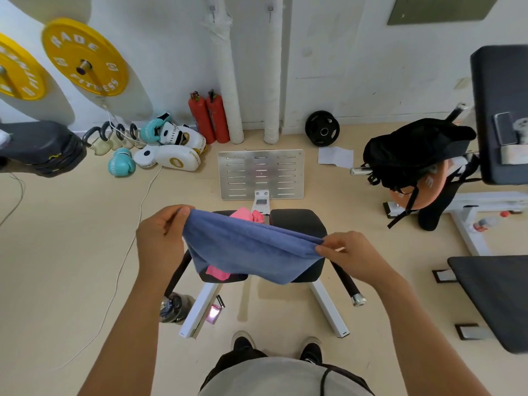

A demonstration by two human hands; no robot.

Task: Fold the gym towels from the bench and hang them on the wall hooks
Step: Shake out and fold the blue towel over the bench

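Mid-fold on towel 1 of 2: blue towel (pixel 251 247) pinched by left hand (pixel 160 238) and right hand (pixel 353 257) above bench (pixel 300 221), pink towel (pixel 247 215) waiting; next, probably bring corners together.

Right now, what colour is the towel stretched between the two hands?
Blue, a plain muted shade; the towel shows best in the head view.
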